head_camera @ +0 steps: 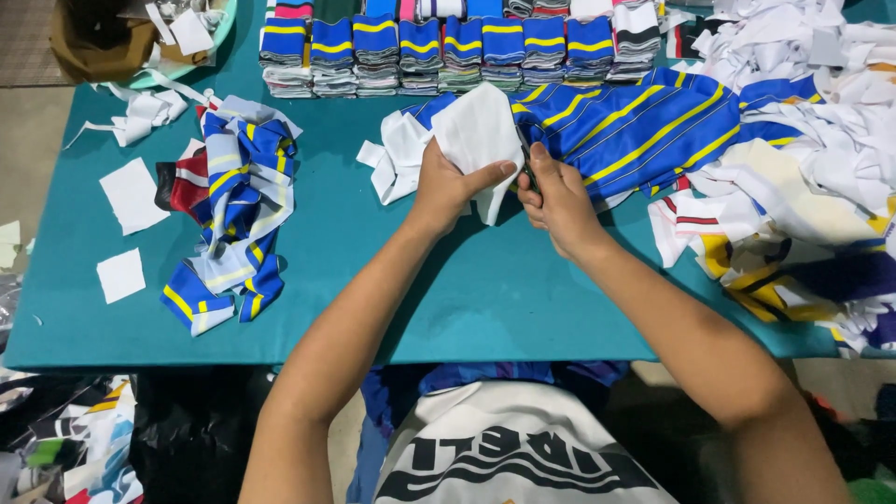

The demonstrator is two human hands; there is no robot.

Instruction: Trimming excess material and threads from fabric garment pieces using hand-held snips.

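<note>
1. While my left hand [446, 187] pinches the white fabric piece [478, 140] above the teal table [467, 289], my right hand [558, 201] is closed around small scissors [525, 161] (mostly hidden).
2. Cutting well means keeping the cloth taut, blades clear of my thumb.
3. Striped blue fabric [635, 126] lies just behind.

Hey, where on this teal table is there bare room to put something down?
The widest bare stretch of the teal table lies along the near edge, between the blue striped scrap heap and the mixed fabric pile, under the forearms. A smaller patch sits between that heap and the white cloth. The far edge, with folded stacks, and the right side are crowded.
</note>
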